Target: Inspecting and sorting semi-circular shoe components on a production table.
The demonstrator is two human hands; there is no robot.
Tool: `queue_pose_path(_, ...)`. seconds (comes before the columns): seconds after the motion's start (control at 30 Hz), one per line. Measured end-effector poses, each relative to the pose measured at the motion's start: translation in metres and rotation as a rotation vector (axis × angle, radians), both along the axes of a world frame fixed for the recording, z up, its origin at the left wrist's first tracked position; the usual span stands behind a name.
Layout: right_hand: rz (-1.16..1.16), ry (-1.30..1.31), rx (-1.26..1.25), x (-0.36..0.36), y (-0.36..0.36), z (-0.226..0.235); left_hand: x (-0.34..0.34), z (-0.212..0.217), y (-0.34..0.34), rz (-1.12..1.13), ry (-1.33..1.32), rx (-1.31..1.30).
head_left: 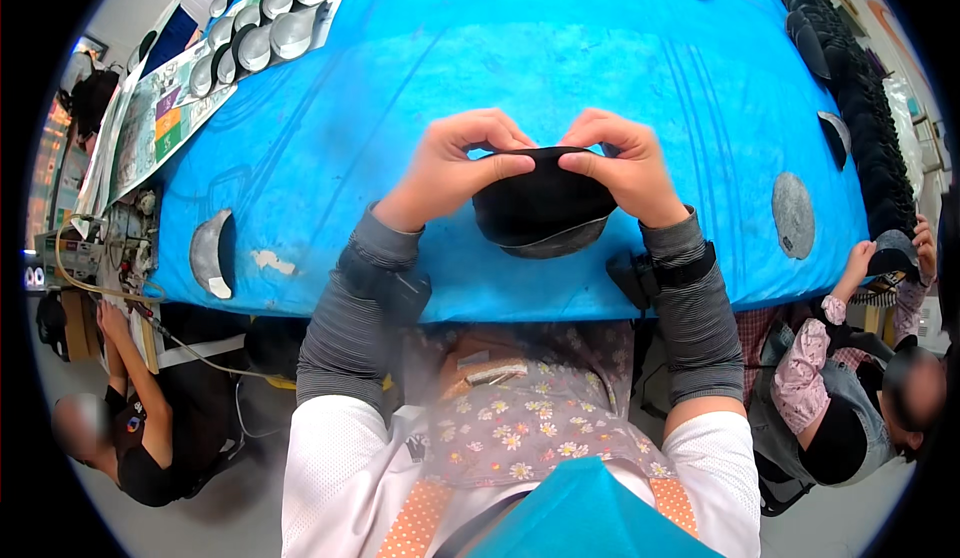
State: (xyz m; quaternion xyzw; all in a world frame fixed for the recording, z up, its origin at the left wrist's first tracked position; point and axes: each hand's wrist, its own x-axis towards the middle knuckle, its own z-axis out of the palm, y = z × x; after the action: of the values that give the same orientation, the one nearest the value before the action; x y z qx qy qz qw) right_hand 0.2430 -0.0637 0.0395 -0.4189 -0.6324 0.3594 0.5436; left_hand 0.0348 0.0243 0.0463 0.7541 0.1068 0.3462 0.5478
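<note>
Both of my hands hold a black curved fabric piece (542, 208), shaped like a cap visor with a grey rim along its lower edge. My left hand (455, 163) pinches its upper left edge between thumb and fingers. My right hand (620, 163) pinches the upper right edge the same way. The piece is held just above the near edge of a table covered in blue sheeting (560, 48). Grey striped sleeves and dark wrist straps cover my forearms.
A grey crescent-shaped piece (210, 253) lies at the table's left edge and a grey oval piece (793, 215) at the right. Several grey pieces (265, 23) sit on printed sheets at the far left. Stacked black pieces (860, 88) line the right side. Persons sit at lower left (140, 438) and lower right (850, 398).
</note>
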Motion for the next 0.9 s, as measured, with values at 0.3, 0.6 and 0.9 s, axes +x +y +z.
queue_pose_path(0.3, -0.083, 0.322, -0.195, 0.005, 0.003, 0.001, -0.001, 0.012, 0.002, 0.140, 0.313, -0.085)
queue_pose_path(0.6, -0.132, 0.035, 0.096, -0.015, -0.001, 0.007, 0.006, 0.003, -0.001, 0.084, -0.355, -0.777)
queue_pose_path(0.9, -0.418, -0.435, 0.582, -0.008, -0.002, 0.018, 0.006, -0.002, 0.000, 0.147, -0.234, -0.265)
